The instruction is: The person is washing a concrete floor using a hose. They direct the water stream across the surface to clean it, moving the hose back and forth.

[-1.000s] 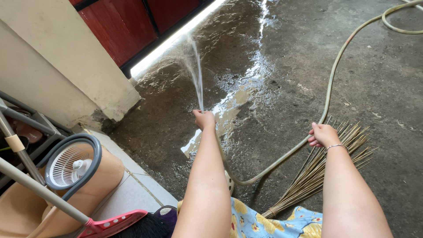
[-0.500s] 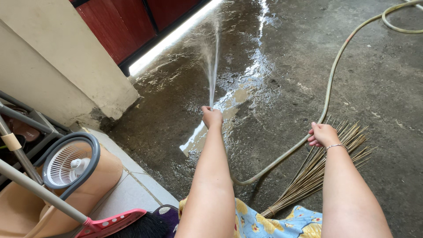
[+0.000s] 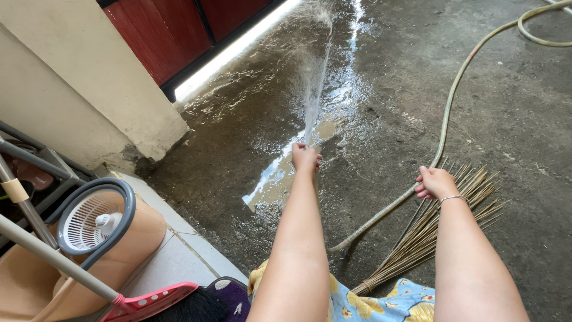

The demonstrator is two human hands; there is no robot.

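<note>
The concrete floor [image 3: 506,107] fills most of the view, dark and wet along its far edge by the red door [image 3: 173,30] and dry toward the right edge. A pale wall corner [image 3: 89,89] stands at the left edge, with a mop bucket and its white spinner basket [image 3: 95,223] on the tiled step [image 3: 179,259] near the lower left corner. A green garden hose [image 3: 444,119] runs in from the far right corner, curves down across the floor and loops back toward the person. The left hand [image 3: 306,158] is closed tight round the hose end, out over the middle of the floor, and a thin water jet [image 3: 316,89] shoots from it toward the far edge. The right hand [image 3: 437,182] is curled round the hose farther back, right over the fanned tips of a stick broom [image 3: 429,232] lying on the floor by the near edge. To spray well, I would judge that the left hand should keep its squeeze steady so the jet stays narrow and sweep it slowly over the puddles [image 3: 280,176], while the right hand feeds slack and keeps the hose from kinking or dragging the broom.
</note>
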